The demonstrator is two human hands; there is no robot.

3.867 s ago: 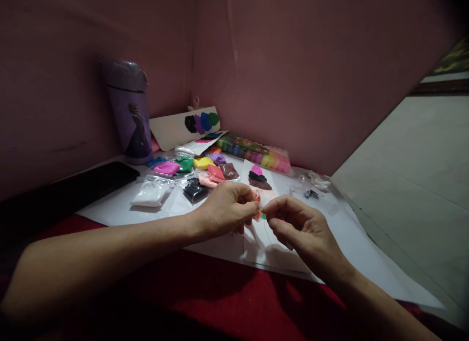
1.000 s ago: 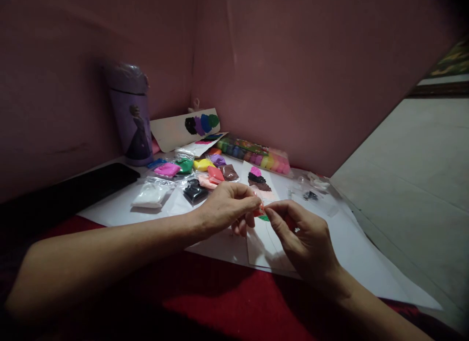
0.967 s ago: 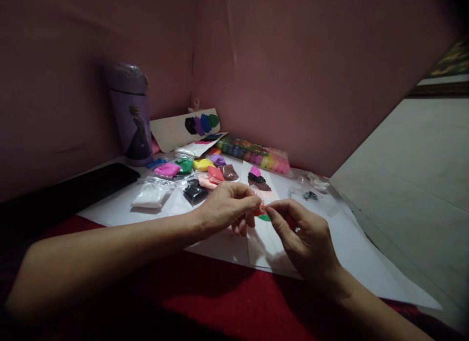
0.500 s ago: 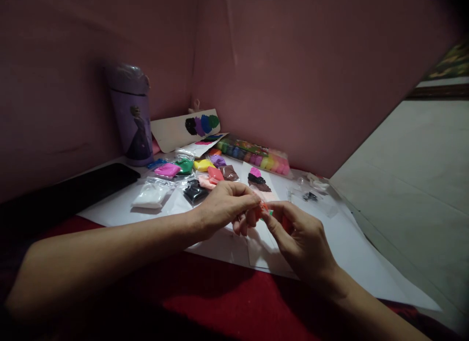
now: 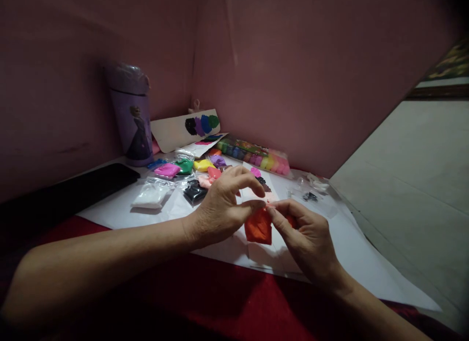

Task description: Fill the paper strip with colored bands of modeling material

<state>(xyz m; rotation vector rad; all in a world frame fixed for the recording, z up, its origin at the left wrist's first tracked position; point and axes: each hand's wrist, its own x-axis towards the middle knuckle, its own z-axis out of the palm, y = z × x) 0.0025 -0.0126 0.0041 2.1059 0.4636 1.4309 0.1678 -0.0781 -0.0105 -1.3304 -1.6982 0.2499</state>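
Observation:
A small bag of orange clay [image 5: 258, 228] hangs above the white paper. My right hand [image 5: 306, 236] pinches its top edge between thumb and forefinger. A bit more orange shows behind the right fingers; what it belongs to is partly hidden. My left hand [image 5: 223, 204] is at the bag's upper left, its thumb tip close to the top edge and its forefinger bent and lifted away from the thumb. The other left fingers are mostly hidden. Below the hands lies a card strip [image 5: 264, 255] with pink, black and brown clay patches at its far end.
Several clay bags, among them white [image 5: 151, 197], black [image 5: 195, 192], magenta [image 5: 167, 170] and yellow [image 5: 203, 165], lie left of my hands. A purple tumbler [image 5: 132, 121], a black phone-like slab [image 5: 91, 182], and a clear pack of colours [image 5: 256, 155] stand or lie farther back.
The orange clay bag, earlier mostly covered by my fingers, now hangs in full view. My left forefinger has risen away from the thumb. My right hand stays nearly in place.

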